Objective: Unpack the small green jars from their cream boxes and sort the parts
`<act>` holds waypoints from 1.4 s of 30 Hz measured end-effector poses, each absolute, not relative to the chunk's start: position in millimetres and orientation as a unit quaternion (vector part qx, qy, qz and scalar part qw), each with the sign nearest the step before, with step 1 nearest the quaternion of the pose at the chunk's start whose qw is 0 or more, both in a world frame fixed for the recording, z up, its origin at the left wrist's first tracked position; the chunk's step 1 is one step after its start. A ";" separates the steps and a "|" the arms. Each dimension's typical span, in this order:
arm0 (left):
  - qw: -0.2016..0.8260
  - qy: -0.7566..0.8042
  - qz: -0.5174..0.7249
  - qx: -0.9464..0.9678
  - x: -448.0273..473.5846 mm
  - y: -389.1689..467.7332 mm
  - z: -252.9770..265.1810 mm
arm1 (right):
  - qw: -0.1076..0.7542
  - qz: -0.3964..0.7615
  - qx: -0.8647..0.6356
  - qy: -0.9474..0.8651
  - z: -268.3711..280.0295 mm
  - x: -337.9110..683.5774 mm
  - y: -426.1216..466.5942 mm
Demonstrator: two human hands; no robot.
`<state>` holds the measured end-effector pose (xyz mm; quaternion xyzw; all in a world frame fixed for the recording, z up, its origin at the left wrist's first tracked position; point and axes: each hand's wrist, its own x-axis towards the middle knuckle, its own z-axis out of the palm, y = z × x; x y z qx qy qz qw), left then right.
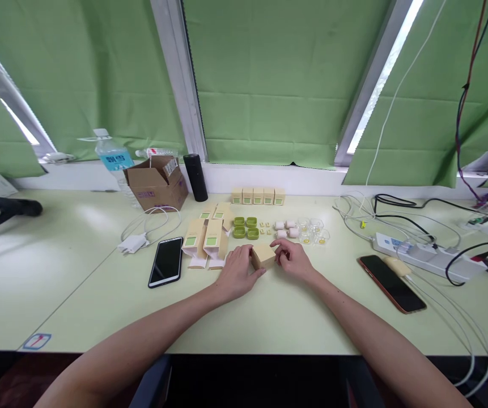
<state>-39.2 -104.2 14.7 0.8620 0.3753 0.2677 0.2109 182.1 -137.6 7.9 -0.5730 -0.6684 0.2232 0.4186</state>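
Observation:
A small tan cardboard box (263,256) stands at the middle of the table, between my two hands. My left hand (238,273) grips it from the left side, thumb at the front. On its right side, the curled fingers of my right hand (291,258) touch or nearly touch the box's edge. Just beyond lie several green square trays (246,228), tiny yellowish pieces (265,228), pale pink cylinders (287,229) and clear cups (313,231). Left of my left hand lie several flattened tan cartons (207,238) with green labels.
A row of closed tan boxes (258,196) stands by the wall. Phones lie left (166,262) and right (391,283). A power strip (428,259) with tangled cables (380,212) occupies the right. Back left are a brown carton (157,184), a black cylinder (195,177) and a water bottle (114,158).

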 end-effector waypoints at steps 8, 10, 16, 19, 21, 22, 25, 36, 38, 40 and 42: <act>0.209 0.296 0.351 0.863 -42.7 -100.9 14.0 | 0.489 0.186 -0.558 -0.644 20.1 173.3 -143.9; 0.185 0.287 0.347 0.874 -43.4 -101.4 13.8 | 0.489 0.192 -0.540 -0.657 24.0 168.5 -148.3; 0.109 0.254 0.350 0.895 -44.1 -102.6 14.4 | 0.458 0.193 -0.514 -0.700 29.8 156.8 -158.9; 0.086 0.240 0.349 0.902 -44.2 -102.5 15.4 | 0.439 0.182 -0.517 -0.712 30.4 155.4 -160.8; 0.078 0.237 0.348 0.904 -44.2 -102.5 16.4 | 0.430 0.179 -0.521 -0.715 30.5 155.7 -161.2; 0.075 0.236 0.349 0.904 -44.2 -102.5 16.8 | 0.427 0.178 -0.522 -0.717 30.6 156.1 -161.3; 0.062 0.233 0.348 0.906 -44.3 -102.6 17.6 | 0.417 0.167 -0.523 -0.724 31.2 157.1 -161.6; 0.012 0.215 0.326 0.921 -45.4 -100.6 17.1 | 0.369 0.130 -0.528 -0.754 38.7 155.3 -166.5; 0.005 0.212 0.320 0.924 -45.4 -100.1 17.1 | 0.358 0.127 -0.530 -0.758 38.8 154.9 -166.7; 0.000 0.209 0.312 0.927 -45.4 -99.6 17.0 | 0.350 0.126 -0.533 -0.760 38.3 154.5 -166.5; -0.005 0.203 0.307 0.930 -45.3 -99.3 16.7 | 0.347 0.130 -0.535 -0.759 37.6 153.9 -166.1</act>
